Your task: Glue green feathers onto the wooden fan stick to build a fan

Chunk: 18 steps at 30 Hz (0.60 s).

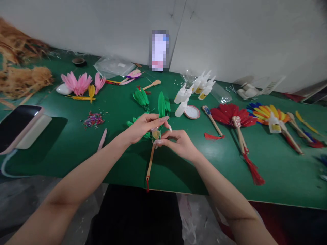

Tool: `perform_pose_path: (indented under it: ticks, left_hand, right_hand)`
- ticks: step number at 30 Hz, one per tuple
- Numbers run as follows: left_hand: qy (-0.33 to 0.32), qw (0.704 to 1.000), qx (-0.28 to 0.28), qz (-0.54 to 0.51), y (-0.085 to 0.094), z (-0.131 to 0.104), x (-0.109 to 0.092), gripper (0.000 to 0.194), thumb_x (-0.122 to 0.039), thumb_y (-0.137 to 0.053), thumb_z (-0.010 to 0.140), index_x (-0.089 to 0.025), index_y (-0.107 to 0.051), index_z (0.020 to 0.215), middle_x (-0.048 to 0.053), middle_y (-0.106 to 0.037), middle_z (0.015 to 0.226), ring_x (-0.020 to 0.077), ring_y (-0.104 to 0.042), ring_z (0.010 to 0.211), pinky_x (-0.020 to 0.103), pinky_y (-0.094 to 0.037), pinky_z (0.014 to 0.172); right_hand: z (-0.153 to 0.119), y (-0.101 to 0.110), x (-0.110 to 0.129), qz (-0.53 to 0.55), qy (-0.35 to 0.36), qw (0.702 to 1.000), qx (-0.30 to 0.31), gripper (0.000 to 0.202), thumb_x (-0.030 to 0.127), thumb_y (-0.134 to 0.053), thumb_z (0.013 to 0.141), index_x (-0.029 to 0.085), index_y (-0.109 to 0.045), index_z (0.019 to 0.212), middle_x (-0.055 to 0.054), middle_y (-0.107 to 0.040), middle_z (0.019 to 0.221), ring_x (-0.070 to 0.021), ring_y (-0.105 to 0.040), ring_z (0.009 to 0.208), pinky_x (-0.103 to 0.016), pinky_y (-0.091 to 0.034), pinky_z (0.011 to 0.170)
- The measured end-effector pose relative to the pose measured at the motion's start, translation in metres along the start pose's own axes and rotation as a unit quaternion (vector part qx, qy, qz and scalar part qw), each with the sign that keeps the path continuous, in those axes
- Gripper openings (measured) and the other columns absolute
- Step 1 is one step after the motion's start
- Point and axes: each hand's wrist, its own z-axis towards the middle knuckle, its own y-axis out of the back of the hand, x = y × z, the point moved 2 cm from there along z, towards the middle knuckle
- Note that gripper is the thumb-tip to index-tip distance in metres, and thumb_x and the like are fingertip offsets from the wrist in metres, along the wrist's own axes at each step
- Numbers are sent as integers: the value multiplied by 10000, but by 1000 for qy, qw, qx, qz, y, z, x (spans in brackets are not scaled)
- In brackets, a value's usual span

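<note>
A green feather [161, 104] stands upright between my hands, over the round head of a wooden fan handle [150, 161] lying on the table with a red cord at its lower end. My left hand [144, 127] is closed, thumb and fingers pinching the feather along its lower part. Below it, my right hand [178, 143] pinches the feather's quill end against the handle's head [155, 135]. Other green feathers [131, 122] are partly hidden behind my left hand. Further back lies a bunch of green feathers [141, 98].
White glue bottles [181, 108] stand behind my right hand beside a small round dish [192, 112]. To the right lie a red feather fan [233, 117] and a multicoloured one [270, 114]. Pink feathers [78, 83], coloured chips [94, 119] and a phone [19, 127] are on the left.
</note>
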Motion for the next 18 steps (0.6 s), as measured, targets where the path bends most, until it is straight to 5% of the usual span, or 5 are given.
perform_pose_path:
  ticks: [7, 18]
  left_hand:
    - [29, 994, 56, -88, -2, -1, 2, 371, -503, -656, 766, -153, -663, 645, -13, -510, 619, 49, -315, 486, 201, -284, 447]
    - [8, 977, 36, -210, -2, 1, 2, 364, -476, -676, 765, -148, -595, 631, -13, -541, 631, 69, -507, 569, 182, -444, 532]
  right_hand:
    - [-3, -1, 12, -44, 70, 996, 25, 219, 328, -622, 853, 187, -673, 694, 1, -697, 684, -111, -630, 651, -246, -525, 688]
    - [-1, 1, 4, 1, 72, 991, -109, 248, 386, -564, 880, 194, -671, 766, -7, -675, 666, -117, -630, 613, -252, -534, 599]
